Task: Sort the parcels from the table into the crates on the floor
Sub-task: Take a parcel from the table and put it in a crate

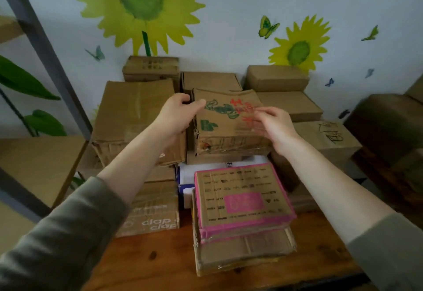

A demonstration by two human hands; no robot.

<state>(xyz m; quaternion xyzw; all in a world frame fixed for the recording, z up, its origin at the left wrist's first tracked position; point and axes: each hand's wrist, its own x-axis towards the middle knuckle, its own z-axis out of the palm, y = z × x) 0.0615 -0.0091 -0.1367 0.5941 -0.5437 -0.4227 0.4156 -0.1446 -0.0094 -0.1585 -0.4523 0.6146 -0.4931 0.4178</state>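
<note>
**Two hands on the printed parcel, mid-stack**

The printed parcel (226,121) (brown carton, green drawing, red lettering) sits on top of other cartons in the middle of the pile on the table (160,263). It is not lifted clear as far as I can tell.

The left hand (176,116) grips its left edge, thumb on the top face and fingers curled behind. The right hand (274,123) is at its right edge with fingers bent over the red print. It is blurred, so I cannot tell if it has closed on the carton. Likely one hand per side because the carton is wide and hemmed in by neighbours.

- Just left of the printed parcel: a large creased carton (135,112).
- Right of it: a carton with handwriting (329,137).
- In front of it, nearer the person: a pink-edged parcel (242,199) stacked on a plain carton.
- In front and left: a carton with "clap" tape (153,217).

No crates or floor are in view. Judgement: early in the sort, since many parcels are left.
</note>
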